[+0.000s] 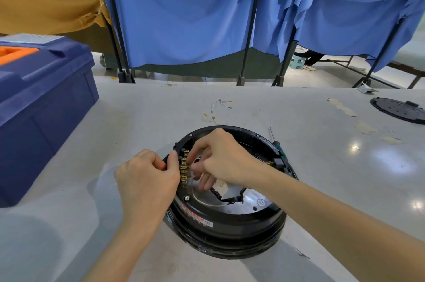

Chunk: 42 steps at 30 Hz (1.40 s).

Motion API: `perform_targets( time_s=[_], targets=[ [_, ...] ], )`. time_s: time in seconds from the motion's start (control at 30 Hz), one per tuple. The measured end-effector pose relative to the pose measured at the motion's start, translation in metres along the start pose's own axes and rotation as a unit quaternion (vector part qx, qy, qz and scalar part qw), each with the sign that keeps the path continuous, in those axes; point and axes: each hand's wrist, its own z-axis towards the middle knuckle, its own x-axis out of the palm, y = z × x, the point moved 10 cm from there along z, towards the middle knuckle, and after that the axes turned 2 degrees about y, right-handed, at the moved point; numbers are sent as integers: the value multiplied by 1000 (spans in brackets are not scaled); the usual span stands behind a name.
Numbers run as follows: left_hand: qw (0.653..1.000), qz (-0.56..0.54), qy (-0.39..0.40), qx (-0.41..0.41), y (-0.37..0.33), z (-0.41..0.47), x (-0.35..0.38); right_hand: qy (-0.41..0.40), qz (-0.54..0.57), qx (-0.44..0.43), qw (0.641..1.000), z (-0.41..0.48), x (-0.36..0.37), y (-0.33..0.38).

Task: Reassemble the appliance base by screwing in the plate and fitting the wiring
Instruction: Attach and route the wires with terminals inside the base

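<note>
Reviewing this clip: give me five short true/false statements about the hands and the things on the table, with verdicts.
1. The left hand grips the appliance base at its rim while the right hand pinches at the terminal strip. True.
2. The screwdriver is in the right hand. False: it lies on the table by the base's far rim.
3. Loose wires lie on the table beyond the base. True.
4. The blue toolbox stands right of the base. False: it stands to the left.
5. The black round cover sits on the base. False: it lies apart, at the table's far right.
</note>
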Motion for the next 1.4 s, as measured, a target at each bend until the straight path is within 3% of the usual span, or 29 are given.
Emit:
perform_targets(
  time_s=[0.2,0.33,0.57,1.03,1.4],
  targets=[
    [1000,15,5,-7,0,2,0,5,-67,-62,996,-17,-3,10],
    [997,59,48,-15,-1,5,3,-11,-142,-80,987,-16,7,14],
    [990,80,113,-35,0,9,5,-18,-131,-71,989,-10,9,9],
    [989,77,121,-21,-2,9,5,-13,-56,-71,996,-2,9,1],
    [991,52,123,-14,-3,9,8,27,-77,-105,991,-4,11,9]
  ],
)
